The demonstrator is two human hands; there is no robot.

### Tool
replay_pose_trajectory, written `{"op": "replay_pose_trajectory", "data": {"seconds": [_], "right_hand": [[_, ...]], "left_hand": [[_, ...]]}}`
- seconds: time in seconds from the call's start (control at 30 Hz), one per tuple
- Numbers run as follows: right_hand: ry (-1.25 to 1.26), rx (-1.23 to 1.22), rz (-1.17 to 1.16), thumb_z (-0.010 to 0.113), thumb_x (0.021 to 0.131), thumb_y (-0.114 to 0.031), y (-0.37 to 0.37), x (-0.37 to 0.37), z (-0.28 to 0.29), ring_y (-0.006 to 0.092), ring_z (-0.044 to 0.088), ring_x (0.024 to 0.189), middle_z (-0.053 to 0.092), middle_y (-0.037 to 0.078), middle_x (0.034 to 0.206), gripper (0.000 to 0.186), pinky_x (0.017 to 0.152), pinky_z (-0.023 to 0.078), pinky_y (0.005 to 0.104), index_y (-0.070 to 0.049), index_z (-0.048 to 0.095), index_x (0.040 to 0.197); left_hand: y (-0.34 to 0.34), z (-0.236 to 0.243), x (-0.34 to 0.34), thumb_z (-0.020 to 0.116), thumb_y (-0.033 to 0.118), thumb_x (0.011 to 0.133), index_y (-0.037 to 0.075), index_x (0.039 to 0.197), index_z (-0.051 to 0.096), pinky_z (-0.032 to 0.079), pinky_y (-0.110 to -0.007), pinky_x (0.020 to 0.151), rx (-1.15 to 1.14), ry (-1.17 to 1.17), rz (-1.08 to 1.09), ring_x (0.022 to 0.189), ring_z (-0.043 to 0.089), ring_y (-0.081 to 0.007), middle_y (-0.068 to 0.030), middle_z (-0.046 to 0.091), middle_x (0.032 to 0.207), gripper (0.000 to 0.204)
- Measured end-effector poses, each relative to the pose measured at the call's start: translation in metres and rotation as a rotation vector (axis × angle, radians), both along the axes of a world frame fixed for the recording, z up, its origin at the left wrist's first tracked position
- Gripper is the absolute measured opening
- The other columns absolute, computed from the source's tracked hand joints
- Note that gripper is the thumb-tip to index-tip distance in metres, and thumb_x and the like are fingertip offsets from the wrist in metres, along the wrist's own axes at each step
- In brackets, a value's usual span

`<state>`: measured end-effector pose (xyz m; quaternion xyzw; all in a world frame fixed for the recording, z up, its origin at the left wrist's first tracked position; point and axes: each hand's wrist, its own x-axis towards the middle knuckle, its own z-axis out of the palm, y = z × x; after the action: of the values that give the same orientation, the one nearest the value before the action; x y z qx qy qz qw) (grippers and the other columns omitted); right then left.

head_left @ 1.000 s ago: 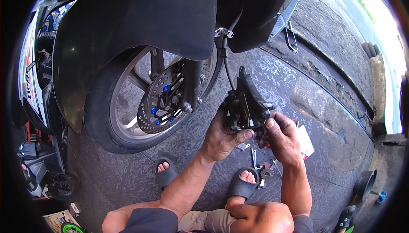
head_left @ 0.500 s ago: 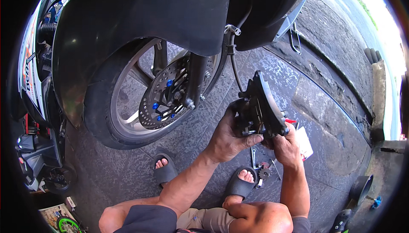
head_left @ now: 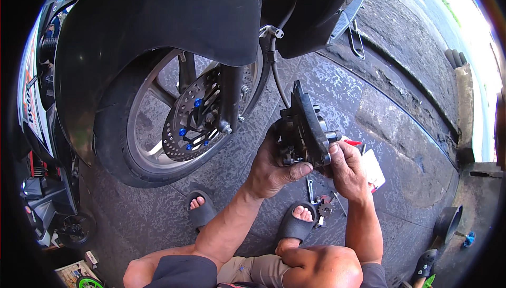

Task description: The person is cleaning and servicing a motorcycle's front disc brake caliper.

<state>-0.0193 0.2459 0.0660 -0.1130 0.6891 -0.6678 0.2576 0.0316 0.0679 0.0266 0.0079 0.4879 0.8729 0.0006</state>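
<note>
A black brake caliper with its bracket is held up in front of me, still joined to a brake hose. My left hand is wrapped round its left side, thumb along the lower edge. At its lower right end, my right hand grips the bracket near a protruding metal pin. What the right fingers do behind the caliper is hidden. To the left stands a motorcycle front wheel with a drilled brake disc with blue bolts, beside the fork leg.
A black front fender overhangs the wheel. Below the caliper a wrench and a small sprocket lie on the dark tiled floor, near my sandalled foot. A white sheet-like thing with red lies beyond my right hand.
The caliper has turned slightly in my hands, showing more of its pin side. My right thumb has shifted on the bracket. The whole view has swung a little, moving the wheel leftward.
</note>
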Motion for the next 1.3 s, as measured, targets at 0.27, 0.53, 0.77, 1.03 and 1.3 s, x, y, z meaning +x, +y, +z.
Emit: {"op": "replay_pose_trajectory", "data": {"seconds": [0.27, 0.53, 0.77, 1.03, 1.3], "right_hand": [[-0.024, -0.020, -0.013, 0.047, 0.106, -0.039, 0.000, -0.002, -0.004, 0.0041, 0.038, 0.056, 0.046, -0.007, 0.063, 0.047, 0.049, 0.031, 0.0246, -0.002, 0.056, 0.079], [-0.032, -0.015, -0.035, 0.047, 0.106, -0.039, -0.002, -0.001, -0.002, 0.0044, 0.038, 0.056, 0.046, -0.006, 0.062, 0.047, 0.049, 0.031, 0.0248, -0.002, 0.056, 0.077], [0.000, -0.004, -0.016, 0.048, 0.106, -0.039, -0.001, -0.002, -0.003, 0.0043, 0.038, 0.056, 0.046, -0.006, 0.062, 0.047, 0.049, 0.030, 0.0250, -0.002, 0.057, 0.078], [0.014, -0.019, 0.002, 0.048, 0.105, -0.041, 0.007, 0.002, -0.014, 0.0037, 0.038, 0.055, 0.046, -0.006, 0.061, 0.050, 0.049, 0.030, 0.0254, -0.001, 0.061, 0.078], [-0.151, 0.098, -0.246, 0.038, 0.103, -0.057, 0.029, 0.003, -0.009, 0.0144, 0.064, 0.080, 0.066, 0.009, 0.093, 0.061, 0.070, 0.051, 0.0283, 0.000, 0.059, 0.107]], "left_hand": [[0.001, 0.000, 0.000, 0.082, 0.010, 0.078, 0.000, 0.143, 0.030, 0.046, -0.032, 0.104, 0.033, -0.024, -0.012, 0.119, 0.055, -0.0174, -0.0093, 0.054, 0.127, 0.084], [-0.001, 0.004, 0.001, 0.081, 0.009, 0.079, 0.000, 0.146, 0.027, 0.045, -0.033, 0.105, 0.093, -0.049, -0.030, 0.119, 0.054, -0.0172, -0.0092, 0.053, 0.129, 0.087], [-0.001, 0.003, -0.001, 0.082, 0.012, 0.079, -0.001, 0.145, 0.027, 0.046, -0.032, 0.103, 0.044, -0.023, -0.004, 0.117, 0.056, -0.0169, -0.0085, 0.055, 0.126, 0.086], [-0.001, 0.000, 0.004, 0.082, 0.010, 0.079, 0.001, 0.145, 0.026, 0.047, -0.032, 0.104, 0.033, -0.018, -0.016, 0.119, 0.055, -0.0166, -0.0091, 0.051, 0.131, 0.087], [0.017, -0.005, 0.009, 0.080, 0.008, 0.081, 0.003, 0.147, 0.024, 0.046, -0.035, 0.106, -0.136, 0.091, 0.029, 0.126, 0.053, -0.0177, -0.0104, 0.050, 0.135, 0.086]]}}
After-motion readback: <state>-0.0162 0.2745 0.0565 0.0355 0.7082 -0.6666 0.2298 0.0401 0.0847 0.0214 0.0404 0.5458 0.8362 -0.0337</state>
